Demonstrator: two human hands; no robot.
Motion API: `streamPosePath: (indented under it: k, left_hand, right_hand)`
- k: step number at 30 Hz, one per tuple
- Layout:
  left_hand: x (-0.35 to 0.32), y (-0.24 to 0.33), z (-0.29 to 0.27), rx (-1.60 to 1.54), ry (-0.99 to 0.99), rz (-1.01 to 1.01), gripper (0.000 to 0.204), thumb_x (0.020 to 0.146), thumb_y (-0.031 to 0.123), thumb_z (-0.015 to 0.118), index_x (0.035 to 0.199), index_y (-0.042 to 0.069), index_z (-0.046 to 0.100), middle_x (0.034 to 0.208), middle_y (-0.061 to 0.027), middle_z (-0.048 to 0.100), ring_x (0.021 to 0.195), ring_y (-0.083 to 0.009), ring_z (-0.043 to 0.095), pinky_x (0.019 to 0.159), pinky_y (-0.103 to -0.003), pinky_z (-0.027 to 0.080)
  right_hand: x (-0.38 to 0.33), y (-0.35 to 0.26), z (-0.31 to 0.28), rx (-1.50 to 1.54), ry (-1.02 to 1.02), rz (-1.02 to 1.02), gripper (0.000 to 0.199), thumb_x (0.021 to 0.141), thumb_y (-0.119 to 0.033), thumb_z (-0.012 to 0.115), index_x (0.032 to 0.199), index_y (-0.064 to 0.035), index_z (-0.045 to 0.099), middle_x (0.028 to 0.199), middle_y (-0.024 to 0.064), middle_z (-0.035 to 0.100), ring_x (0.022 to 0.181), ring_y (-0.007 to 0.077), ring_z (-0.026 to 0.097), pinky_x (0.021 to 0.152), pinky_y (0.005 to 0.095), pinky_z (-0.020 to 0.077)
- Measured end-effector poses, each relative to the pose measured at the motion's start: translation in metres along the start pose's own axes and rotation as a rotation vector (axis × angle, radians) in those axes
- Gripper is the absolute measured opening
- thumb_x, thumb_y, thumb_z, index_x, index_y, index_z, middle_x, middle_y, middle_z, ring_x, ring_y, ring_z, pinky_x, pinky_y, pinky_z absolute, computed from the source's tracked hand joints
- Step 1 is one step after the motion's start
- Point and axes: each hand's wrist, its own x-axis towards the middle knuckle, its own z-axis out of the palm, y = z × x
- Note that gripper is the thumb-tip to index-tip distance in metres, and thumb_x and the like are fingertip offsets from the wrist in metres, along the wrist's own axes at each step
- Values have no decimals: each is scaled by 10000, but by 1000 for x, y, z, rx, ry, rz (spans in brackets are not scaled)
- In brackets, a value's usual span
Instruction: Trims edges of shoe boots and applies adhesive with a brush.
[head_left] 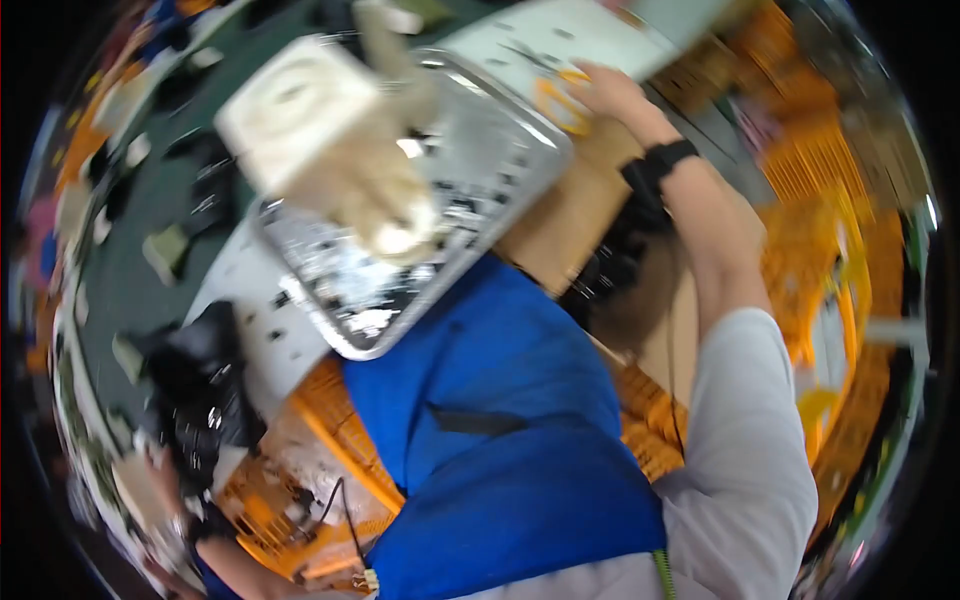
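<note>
My right hand (612, 95) is at the upper right, its fingers closed on the yellow loop handles of a pair of scissors (562, 104). The blades lie over a pale tabletop (615, 38). At the lower left is my left hand (165, 482), small and blurred, beside glossy black pieces (205, 425); its finger positions are unclear. Between the hands a shiny metal tray (500, 215) holds many small black bits. A blurred white machine (300, 110) with a rounded lower part stands over the tray.
A green surface (125, 250) with scattered black and pale pieces runs along the left. Cardboard (560, 215) lies right of the tray, near a dark bundle (610, 265). Orange crates (810, 160) stand at the right, another orange crate (340, 415) below the tabletop. Thin cables hang nearby.
</note>
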Motion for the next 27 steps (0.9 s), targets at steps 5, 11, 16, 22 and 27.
streamPosePath:
  k: [5,11,16,22,27]
  left_hand:
    - [-151,44,123,229,-67,901,444,899,197,477,1281,-10,389,1234,-166,476,1163,-221,441,983,-315,316]
    - [-329,54,291,94,-995,547,603,707,122,639,1234,-52,403,1134,-185,535,1082,-264,508,977,-364,341]
    - [-380,80,387,339,-1471,553,512,727,31,617,1206,-36,449,1089,-170,570,1061,-236,525,945,-338,363]
    - [-423,101,475,480,-1802,672,441,810,92,595,1219,7,453,1038,-124,599,975,-167,564,870,-285,429]
    - [-450,85,547,468,-1963,562,689,829,233,619,1356,31,224,1207,-190,482,1049,-182,518,899,-290,410]
  right_hand:
    - [-126,110,39,725,586,395,237,768,-192,555,967,-92,636,757,101,653,670,248,625,635,352,485]
    - [-256,99,185,326,-443,630,619,646,-395,650,1172,-107,499,1161,191,526,1084,367,489,887,443,420]
    - [-291,94,205,172,-688,385,405,696,-358,657,954,-48,615,935,161,620,917,309,587,797,389,471]
    - [-325,108,73,689,271,605,284,750,-153,635,943,50,587,865,208,631,786,320,622,699,357,486]
    - [-366,5,5,833,664,601,405,656,-48,690,992,4,470,789,82,528,681,169,512,613,293,433]
